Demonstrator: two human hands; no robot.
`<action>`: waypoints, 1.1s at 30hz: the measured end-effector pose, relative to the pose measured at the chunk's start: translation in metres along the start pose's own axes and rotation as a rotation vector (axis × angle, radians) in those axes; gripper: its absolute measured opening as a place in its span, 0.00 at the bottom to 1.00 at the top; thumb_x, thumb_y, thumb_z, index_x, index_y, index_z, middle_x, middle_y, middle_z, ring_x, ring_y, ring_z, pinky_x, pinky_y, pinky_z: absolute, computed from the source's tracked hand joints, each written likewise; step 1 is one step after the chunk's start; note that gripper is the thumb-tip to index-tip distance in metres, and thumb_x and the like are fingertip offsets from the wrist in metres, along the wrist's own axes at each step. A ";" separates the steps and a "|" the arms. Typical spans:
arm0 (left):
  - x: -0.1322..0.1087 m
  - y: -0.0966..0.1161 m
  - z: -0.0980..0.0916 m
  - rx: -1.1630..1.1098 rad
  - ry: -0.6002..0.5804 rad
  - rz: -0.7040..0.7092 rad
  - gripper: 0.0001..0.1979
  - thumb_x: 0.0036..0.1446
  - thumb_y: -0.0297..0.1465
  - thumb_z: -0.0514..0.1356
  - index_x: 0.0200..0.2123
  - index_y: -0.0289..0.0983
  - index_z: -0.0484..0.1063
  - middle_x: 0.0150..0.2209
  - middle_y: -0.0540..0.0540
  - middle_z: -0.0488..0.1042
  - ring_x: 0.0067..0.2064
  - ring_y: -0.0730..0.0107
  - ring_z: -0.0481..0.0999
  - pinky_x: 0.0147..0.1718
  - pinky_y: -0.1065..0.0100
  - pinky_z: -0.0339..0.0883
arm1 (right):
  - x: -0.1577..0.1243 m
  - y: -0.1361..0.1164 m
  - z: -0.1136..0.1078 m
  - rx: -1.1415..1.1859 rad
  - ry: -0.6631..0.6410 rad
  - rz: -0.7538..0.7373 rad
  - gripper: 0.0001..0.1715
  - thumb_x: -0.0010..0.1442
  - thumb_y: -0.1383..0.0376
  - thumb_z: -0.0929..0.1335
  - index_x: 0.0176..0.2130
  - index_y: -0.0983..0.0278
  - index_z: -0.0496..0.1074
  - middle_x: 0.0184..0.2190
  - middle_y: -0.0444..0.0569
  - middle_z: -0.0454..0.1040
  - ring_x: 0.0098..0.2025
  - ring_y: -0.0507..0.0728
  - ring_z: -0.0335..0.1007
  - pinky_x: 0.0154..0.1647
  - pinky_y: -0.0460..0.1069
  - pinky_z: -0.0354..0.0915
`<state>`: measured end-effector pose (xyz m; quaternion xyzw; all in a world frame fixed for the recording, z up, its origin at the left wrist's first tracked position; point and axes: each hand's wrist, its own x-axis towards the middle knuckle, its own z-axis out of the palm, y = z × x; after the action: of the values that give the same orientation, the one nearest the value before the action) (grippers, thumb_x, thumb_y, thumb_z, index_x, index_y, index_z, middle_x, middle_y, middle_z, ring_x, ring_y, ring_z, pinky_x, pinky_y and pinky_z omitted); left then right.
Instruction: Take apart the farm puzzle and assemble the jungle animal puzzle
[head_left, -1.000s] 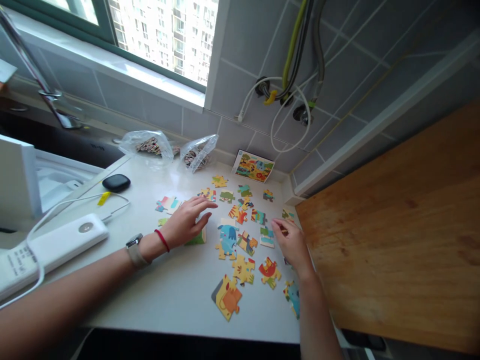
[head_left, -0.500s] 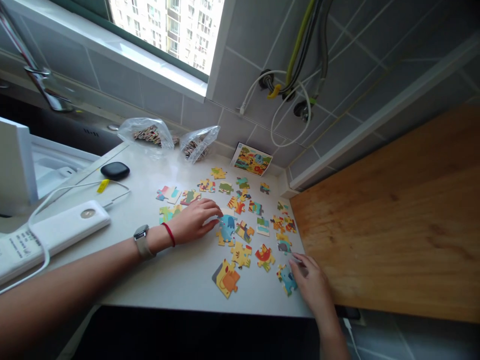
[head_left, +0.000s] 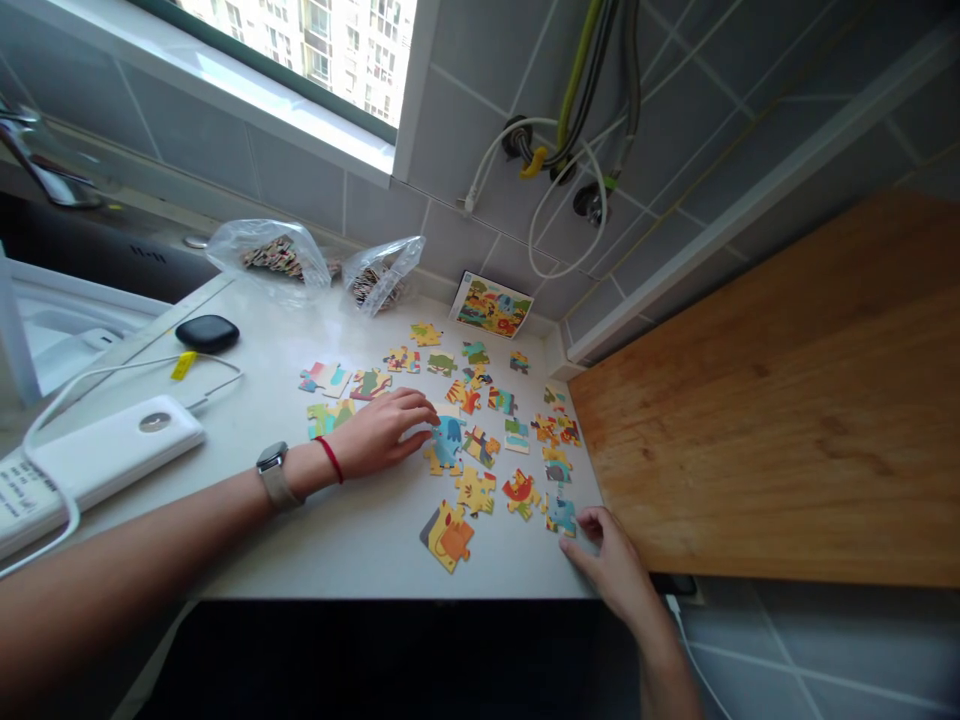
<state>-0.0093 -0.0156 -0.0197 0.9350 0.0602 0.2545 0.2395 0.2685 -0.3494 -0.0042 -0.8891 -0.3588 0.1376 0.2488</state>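
Several colourful jigsaw pieces lie scattered on a white countertop [head_left: 345, 540]. My left hand [head_left: 384, 432] lies flat with fingers stretched out, its fingertips touching a blue elephant piece [head_left: 446, 443]. My right hand [head_left: 611, 558] rests at the counter's front right corner, fingers curled, touching a blue piece [head_left: 560, 515] near the edge. A large yellow and orange piece [head_left: 447, 535] sits near the front edge. The reference picture [head_left: 492, 305] leans against the tiled wall at the back.
Two clear bags of puzzle pieces [head_left: 270, 258] [head_left: 380, 278] sit at the back. A white power bank [head_left: 105, 455] with a cable and a black case [head_left: 208, 332] lie left. A wooden board [head_left: 772, 400] borders the right. Cables [head_left: 559, 160] hang from the wall.
My right hand moved from the pieces at the middle right back to the counter's front right corner. My left hand slid right onto the blue elephant piece. The view shifted down.
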 end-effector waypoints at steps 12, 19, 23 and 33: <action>-0.014 -0.002 0.019 0.021 -0.163 0.009 0.23 0.62 0.46 0.67 0.56 0.44 0.75 0.65 0.38 0.69 0.68 0.36 0.64 0.63 0.39 0.62 | 0.015 -0.005 0.010 0.012 0.068 0.016 0.30 0.42 0.47 0.76 0.42 0.61 0.79 0.38 0.51 0.76 0.35 0.60 0.72 0.39 0.55 0.73; -0.013 0.001 0.021 0.068 -0.192 0.003 0.18 0.64 0.41 0.65 0.55 0.45 0.74 0.66 0.42 0.69 0.68 0.40 0.64 0.64 0.40 0.60 | 0.022 -0.006 0.007 0.022 0.056 0.047 0.28 0.39 0.47 0.78 0.35 0.60 0.73 0.33 0.48 0.76 0.32 0.59 0.71 0.35 0.53 0.71; -0.011 0.005 0.019 0.094 -0.208 0.000 0.18 0.63 0.38 0.64 0.56 0.44 0.74 0.66 0.41 0.69 0.67 0.41 0.66 0.63 0.41 0.60 | 0.023 -0.007 0.010 0.207 0.086 0.028 0.25 0.44 0.46 0.76 0.32 0.59 0.69 0.27 0.45 0.73 0.30 0.59 0.72 0.32 0.52 0.71; -0.009 0.006 0.008 0.100 -0.252 0.012 0.21 0.59 0.33 0.65 0.56 0.43 0.74 0.66 0.39 0.70 0.66 0.38 0.67 0.62 0.41 0.62 | 0.000 -0.124 0.072 0.792 -0.140 0.010 0.27 0.49 0.48 0.80 0.41 0.61 0.74 0.35 0.51 0.79 0.34 0.60 0.78 0.24 0.48 0.73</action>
<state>-0.0128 -0.0263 -0.0274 0.9707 0.0364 0.1330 0.1967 0.1676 -0.2481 0.0021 -0.7146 -0.2898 0.3268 0.5464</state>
